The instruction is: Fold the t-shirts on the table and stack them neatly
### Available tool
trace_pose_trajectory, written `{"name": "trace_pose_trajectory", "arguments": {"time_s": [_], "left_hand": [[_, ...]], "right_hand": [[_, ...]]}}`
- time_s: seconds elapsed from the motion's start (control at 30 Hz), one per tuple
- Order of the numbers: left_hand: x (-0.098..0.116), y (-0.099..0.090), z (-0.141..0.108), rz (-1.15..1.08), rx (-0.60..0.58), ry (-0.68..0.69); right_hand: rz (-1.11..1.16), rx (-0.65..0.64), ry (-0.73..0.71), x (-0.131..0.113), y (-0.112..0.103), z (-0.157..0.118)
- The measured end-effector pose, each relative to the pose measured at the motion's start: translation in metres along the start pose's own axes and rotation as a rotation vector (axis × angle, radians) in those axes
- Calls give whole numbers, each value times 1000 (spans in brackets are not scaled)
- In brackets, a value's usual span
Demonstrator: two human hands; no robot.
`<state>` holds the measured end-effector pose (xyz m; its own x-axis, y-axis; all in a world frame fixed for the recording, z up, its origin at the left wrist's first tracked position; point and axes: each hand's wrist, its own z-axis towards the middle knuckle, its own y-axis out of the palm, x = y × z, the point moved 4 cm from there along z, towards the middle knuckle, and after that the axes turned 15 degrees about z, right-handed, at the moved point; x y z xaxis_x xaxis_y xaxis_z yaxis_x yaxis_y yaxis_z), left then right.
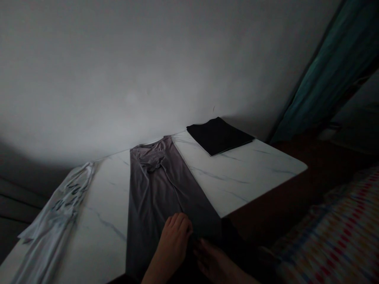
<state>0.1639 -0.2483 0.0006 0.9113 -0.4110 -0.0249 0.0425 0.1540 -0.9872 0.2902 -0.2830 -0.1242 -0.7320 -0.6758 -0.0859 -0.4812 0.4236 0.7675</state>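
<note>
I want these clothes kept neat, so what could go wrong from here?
The gray garment seems to run over the near edge of the marble-patterned table, so a tug from the left hand or right hand might drag it off. The bunched fabric toward its far end could set into creases. The white printed garment lies along the left edge and might slip off if nudged.

A table (pixel 251 173) with a white, grey-veined top stands along a pale wall (pixel 148 71). A white garment (pixel 69 195) with dark print lies at its left end; a flat black piece (pixel 219 136) lies near the wall. Far right are a teal curtain (pixel 325 75) and, lower, multicoloured patterned cloth (pixel 340 236).
</note>
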Motion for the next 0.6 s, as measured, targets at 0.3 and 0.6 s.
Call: {"name": "trace_pose_trajectory", "arguments": {"time_s": [0.3, 0.6], "left_hand": [[-2, 3, -9, 41, 83, 45], [-6, 20, -19, 90, 182, -10]], "right_hand": [[-481, -174, 14, -6, -6, 13], [-1479, -495, -719, -95, 146, -41]]}}
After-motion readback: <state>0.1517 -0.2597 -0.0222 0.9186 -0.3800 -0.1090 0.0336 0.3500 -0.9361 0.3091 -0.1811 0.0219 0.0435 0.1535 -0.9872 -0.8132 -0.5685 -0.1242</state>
